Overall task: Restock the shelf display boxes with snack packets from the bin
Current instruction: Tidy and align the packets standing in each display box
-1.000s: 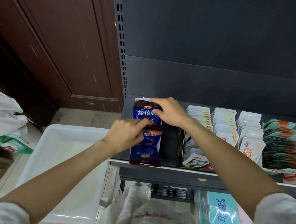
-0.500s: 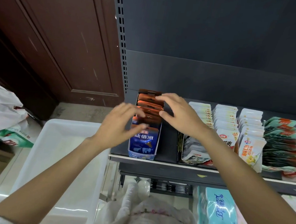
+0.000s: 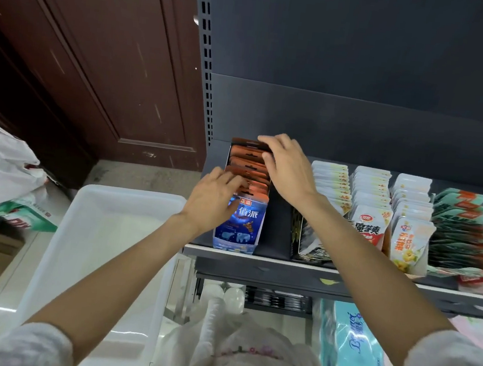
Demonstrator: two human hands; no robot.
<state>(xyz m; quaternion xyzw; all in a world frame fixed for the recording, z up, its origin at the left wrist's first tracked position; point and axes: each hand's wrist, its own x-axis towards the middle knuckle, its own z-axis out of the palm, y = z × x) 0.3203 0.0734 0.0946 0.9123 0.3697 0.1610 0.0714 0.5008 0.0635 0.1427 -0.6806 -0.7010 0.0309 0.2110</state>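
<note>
Two hands are at work over the blue display box (image 3: 239,227) at the front left corner of the shelf (image 3: 285,260). Nearest us, the white bin (image 3: 80,225) sits below and left of the shelf edge; we see no packets in the part of it that shows. Our left hand (image 3: 211,202) lies on the front of the row of snack packets (image 3: 249,165), fingers bent onto the orange tops, pressing more than gripping, as far as we can tell. Our right hand (image 3: 289,170) reaches farther back, fingertips and thumb pinching the tops of the rear packets.

We judge these packets light, thin and floppy, with slick film faces likely to slide on one another. The stiffer header strip with its hang hole looks like the best place for a grip; squeezing the belly could crush what is inside. The card box seems light too, so it may skid if pushed hard. Farther right, other filled boxes (image 3: 370,196) stand in a row along the shelf.
</note>
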